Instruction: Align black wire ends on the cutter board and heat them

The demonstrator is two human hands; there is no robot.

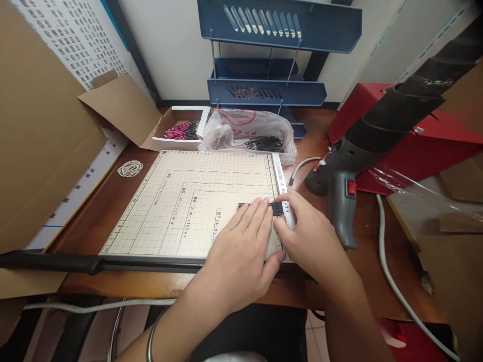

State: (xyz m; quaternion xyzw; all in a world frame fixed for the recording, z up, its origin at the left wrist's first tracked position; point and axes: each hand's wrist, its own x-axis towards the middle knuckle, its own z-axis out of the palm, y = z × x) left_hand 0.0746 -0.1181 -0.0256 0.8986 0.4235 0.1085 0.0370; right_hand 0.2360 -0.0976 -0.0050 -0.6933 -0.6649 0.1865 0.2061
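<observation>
My left hand (243, 241) lies flat on the paper cutter board (199, 206), fingers stretched together over a row of thin black strips (277, 209). Whether these are wires or tubing I cannot tell. At the strips' right end, thumb and forefinger of my right hand (307, 229) close about the row from both sides, beside the white ruler edge (281, 183). Part of the row is hidden under my left fingers; its left ends peek out beyond them. Along the board's near side, the cutter's black handle (75, 262) lies lowered.
A dark hot-air gun (341, 186) stands at the right before a red box (377, 146). Behind the board are a plastic bag (230, 136) of black pieces and a carton (181, 143) of pink-and-black pieces. A coiled white cord (130, 169) lies left, below blue shelves (264, 93).
</observation>
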